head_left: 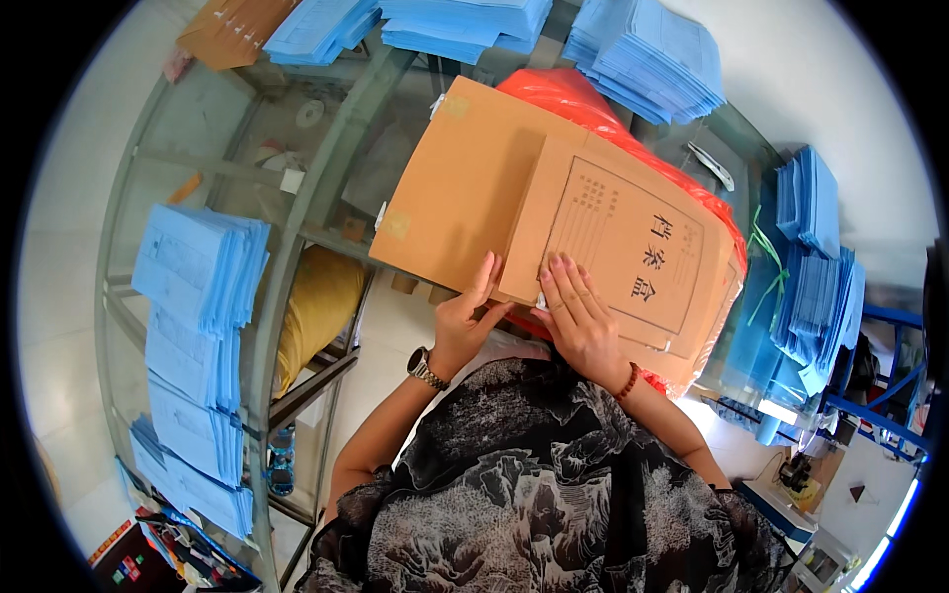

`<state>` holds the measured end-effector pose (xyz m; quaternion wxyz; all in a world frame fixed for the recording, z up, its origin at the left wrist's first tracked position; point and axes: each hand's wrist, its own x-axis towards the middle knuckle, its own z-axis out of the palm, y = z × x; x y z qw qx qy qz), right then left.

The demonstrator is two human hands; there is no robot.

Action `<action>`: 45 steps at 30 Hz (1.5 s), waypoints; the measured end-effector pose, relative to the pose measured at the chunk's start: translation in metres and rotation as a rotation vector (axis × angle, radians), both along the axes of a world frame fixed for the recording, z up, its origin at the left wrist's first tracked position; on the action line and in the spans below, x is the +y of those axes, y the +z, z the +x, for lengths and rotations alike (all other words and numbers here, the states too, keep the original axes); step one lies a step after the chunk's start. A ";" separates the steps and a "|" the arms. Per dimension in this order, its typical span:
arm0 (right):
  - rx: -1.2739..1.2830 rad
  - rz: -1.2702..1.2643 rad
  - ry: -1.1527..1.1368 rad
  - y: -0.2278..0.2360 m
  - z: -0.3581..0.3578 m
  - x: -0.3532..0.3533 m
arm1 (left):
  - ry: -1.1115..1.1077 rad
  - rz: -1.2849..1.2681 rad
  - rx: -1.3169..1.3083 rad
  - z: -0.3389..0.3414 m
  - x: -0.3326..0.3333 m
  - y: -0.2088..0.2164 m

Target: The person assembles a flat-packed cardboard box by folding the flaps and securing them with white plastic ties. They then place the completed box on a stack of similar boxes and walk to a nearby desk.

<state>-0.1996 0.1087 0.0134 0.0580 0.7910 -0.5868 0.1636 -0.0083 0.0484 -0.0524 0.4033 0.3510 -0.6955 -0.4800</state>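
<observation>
A brown cardboard file box (608, 242) with dark printing lies tilted on a larger plain brown cardboard piece (450, 173). My right hand (581, 321) rests flat on the box's near edge, fingers stretched out side by side. A small white bit shows beside its fingertips; I cannot make out what it is. My left hand (469, 321) is at the box's near left corner, fingers extended and thumb apart, touching the edge. Under the cardboard, red plastic wrapping (573, 96) sticks out at the far and right sides.
The glass-topped table (361, 128) carries stacks of blue folders along the far side (647, 54), the left (198, 262) and the right (811, 203). A white-handled cutter (712, 166) lies beyond the box, near green string (766, 252). A yellow sack (321, 306) sits below the glass.
</observation>
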 end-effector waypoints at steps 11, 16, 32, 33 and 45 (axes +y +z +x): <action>-0.112 -0.009 -0.039 -0.005 0.001 0.000 | -0.052 -0.113 -0.149 0.005 -0.004 0.017; -0.085 -0.013 -0.025 -0.003 0.001 -0.001 | -0.012 0.157 0.033 -0.001 0.008 0.010; -0.084 -0.089 0.007 0.008 -0.003 -0.012 | -0.052 0.035 -0.036 0.004 -0.005 0.012; -0.060 -0.105 0.011 0.008 -0.003 -0.012 | -0.062 0.092 0.019 0.005 -0.006 0.008; -0.064 -0.132 0.236 0.007 0.001 -0.009 | -0.279 0.512 0.391 0.012 -0.028 0.009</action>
